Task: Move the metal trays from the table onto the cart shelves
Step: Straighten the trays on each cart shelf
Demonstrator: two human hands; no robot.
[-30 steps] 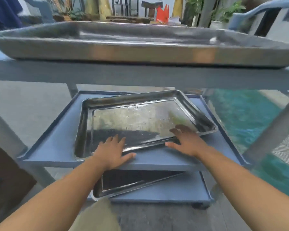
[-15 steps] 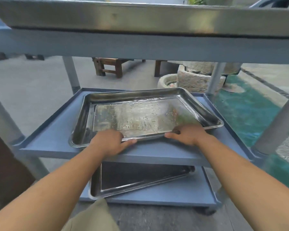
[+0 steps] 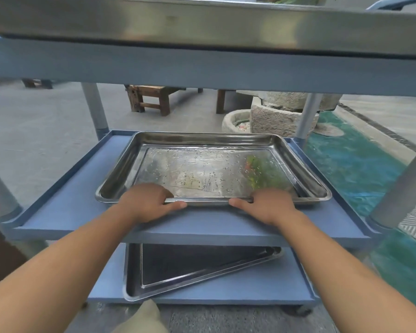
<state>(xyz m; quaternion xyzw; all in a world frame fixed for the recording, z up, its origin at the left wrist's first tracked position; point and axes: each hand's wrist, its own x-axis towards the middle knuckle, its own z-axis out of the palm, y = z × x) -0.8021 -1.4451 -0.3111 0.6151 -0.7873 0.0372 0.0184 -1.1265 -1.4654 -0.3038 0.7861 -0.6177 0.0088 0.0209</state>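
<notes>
A wet metal tray [image 3: 202, 143] lies flat on the blue cart's middle shelf [image 3: 65, 203], its sides square with the shelf. My left hand [image 3: 147, 200] and my right hand [image 3: 269, 205] both grip its near rim, fingers curled over the edge and thumbs under it. A second metal tray [image 3: 202, 267] lies askew on the bottom shelf [image 3: 262, 287], partly hidden by the middle shelf. A third tray [image 3: 202, 22] sits on the top shelf [image 3: 202, 68], seen from its side at the top of the view.
Grey cart posts [image 3: 94, 109] stand at the shelf corners. Behind the cart are a wooden stool [image 3: 149, 99], stone basins [image 3: 274, 118] and a concrete floor. A green mat [image 3: 360, 164] covers the ground on the right.
Both hands went from lying flat on the middle tray to gripping its near rim. The tray turned from askew to square on the shelf. My view dropped lower.
</notes>
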